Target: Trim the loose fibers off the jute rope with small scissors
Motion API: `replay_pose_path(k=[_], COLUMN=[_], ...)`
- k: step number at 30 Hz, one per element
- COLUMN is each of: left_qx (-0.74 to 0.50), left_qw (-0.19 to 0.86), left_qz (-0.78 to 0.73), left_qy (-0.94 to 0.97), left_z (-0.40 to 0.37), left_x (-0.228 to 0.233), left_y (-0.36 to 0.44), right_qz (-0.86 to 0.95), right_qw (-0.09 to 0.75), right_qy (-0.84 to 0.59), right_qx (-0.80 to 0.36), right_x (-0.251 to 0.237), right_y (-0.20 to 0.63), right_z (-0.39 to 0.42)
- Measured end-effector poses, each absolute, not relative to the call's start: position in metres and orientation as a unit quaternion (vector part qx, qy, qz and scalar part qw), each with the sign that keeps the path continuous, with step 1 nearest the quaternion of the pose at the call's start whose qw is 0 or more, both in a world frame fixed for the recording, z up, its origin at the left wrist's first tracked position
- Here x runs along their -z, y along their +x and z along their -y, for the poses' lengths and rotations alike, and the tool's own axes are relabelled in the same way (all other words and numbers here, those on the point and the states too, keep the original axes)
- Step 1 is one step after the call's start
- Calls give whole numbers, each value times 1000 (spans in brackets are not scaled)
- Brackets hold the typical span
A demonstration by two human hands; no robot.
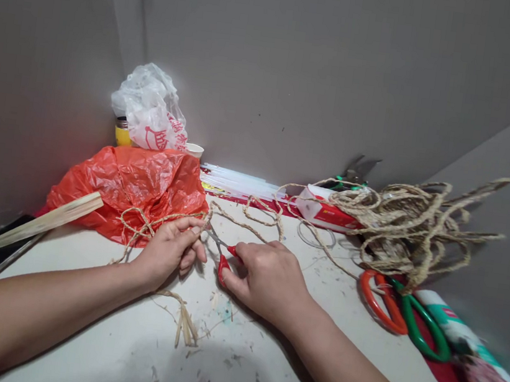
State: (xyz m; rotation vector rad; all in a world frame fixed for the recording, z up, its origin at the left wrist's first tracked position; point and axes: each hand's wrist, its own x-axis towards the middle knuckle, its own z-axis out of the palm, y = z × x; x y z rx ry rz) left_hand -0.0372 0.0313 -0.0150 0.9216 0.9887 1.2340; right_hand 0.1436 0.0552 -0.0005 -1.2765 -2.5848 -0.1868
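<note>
In the head view, my left hand (178,245) pinches a twisted straw cord (228,214) near the middle of the table. My right hand (267,274) is closed round the red handles of small scissors (225,265). The scissor blades point up and left and meet the cord beside my left fingertips; whether they have cut into it I cannot tell. From the pinch the cord loops away to the right, and more of it lies over the left wrist. A frayed cord end (187,326) with loose strands rests below my left hand.
An orange-red plastic bag (129,184) lies behind the left hand, with pale flat strips (59,215) before it. A big cord bundle (411,218) sits at right, near large red-and-green handles (423,323). White sticks (241,183) line the back by the grey wall.
</note>
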Motion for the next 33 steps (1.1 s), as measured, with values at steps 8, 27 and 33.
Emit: replay_pose_path(k=[8,27,33], left_qx=[-520,-537,-537], left_qw=[614,611,613], left_qz=[-434,-444,-437], left_qy=[405,375,380], left_z=[-33,-33,-33], left_x=[14,15,16], left_y=[-37,-36,-37], right_qz=[887,878,879], right_qw=[98,107,103], right_qy=[-442,-466,-465], right_qx=[90,7,13], right_x=[2,4,2], right_y=[142,142,143], right_z=[-54,-53,-53])
